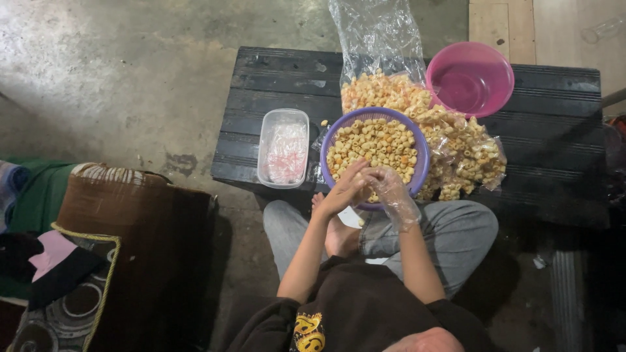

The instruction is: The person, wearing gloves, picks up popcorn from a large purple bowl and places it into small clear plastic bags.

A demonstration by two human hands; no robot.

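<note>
A purple bowl (420, 171) full of small ring-shaped yellow and orange snacks (378, 145) sits at the near edge of a low black slatted table (274, 85). My left hand (343, 189) is bare and rests at the bowl's near rim, fingers bent toward my right hand. My right hand (390, 188) wears a loose clear plastic glove and touches the left hand over the snacks. Whether either hand holds a snack is hidden.
A large clear bag of the same snacks (450, 140) lies behind and right of the bowl. An empty pink bowl (471, 79) stands at the back. A clear rectangular container (283, 147) holding plastic sits left of the purple bowl. A brown cushion (130, 215) lies on the floor at left.
</note>
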